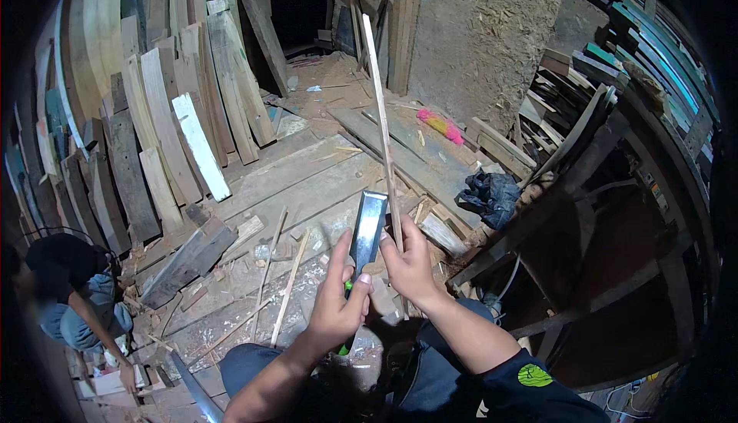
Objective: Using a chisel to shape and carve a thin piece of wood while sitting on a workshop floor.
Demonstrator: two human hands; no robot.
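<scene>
My left hand (337,301) is closed round the black-and-green handle of a wide chisel (369,227). Its shiny flat blade points up and away from me. Just right of the blade, my right hand (415,265) grips a long thin wooden strip (381,116) near its lower end. The strip rises steeply toward the far side, close alongside the chisel's edge; whether they touch I cannot tell. My fingers partly cover the chisel's handle and the strip's lower part.
Boards (157,108) lean along the left wall. A person (73,288) crouches at lower left, one hand on a wood piece, near a metal blade (194,388). Thin strips (290,288) and offcuts litter the floor. To the right are a black plastic bag (490,196) and a large dark frame (653,169).
</scene>
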